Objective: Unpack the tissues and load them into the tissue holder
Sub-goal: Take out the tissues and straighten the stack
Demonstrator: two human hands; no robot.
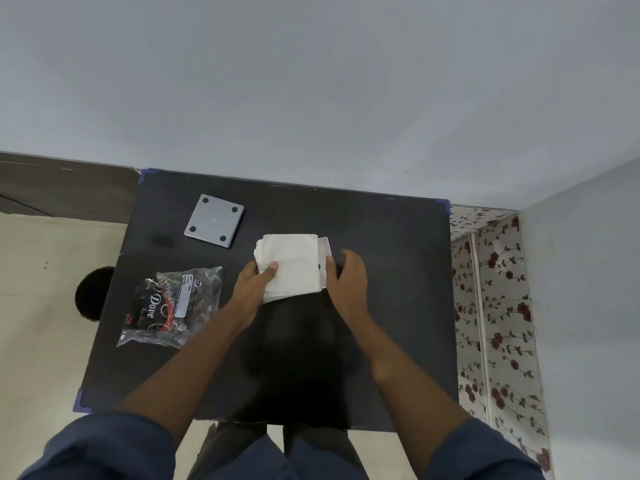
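- A black table (381, 306) stands against a pale wall (311, 81); every place below is given relative to the tissues.
- The tissues (292, 263), a white square stack, lie near the middle of the table, a little toward the wall.
- The left hand (256, 282) grips the stack's near left corner: the thumb lies on top of the paper, and the other fingers are curled at the edge and hidden, so how far they reach under cannot be told.
- The right hand (348, 277) is at the stack's right edge, half open, with the thumb touching the paper near that edge and the fingers bent loosely beyond it; whether it actually grips anything cannot be told.
- A white holder (323, 244) shows only as a thin corner that sticks out from under the stack's far right side; a small dark dot sits on it beside the right thumb.
- A grey square lid (214, 220) with four dark round pads at its corners lies flat on the table, up and to the left of the stack, apart from it.
- An emptied clear wrapper (171, 308) with red and black print and the word "Dove" lies crumpled to the lower left of the stack, just beyond the left wrist.
- Dark blue sleeves (104, 445) are rolled above both forearms, nearest the camera.
- A wall panel (495, 323) with a red flower pattern stands well to the right of the stack, past the table's edge.
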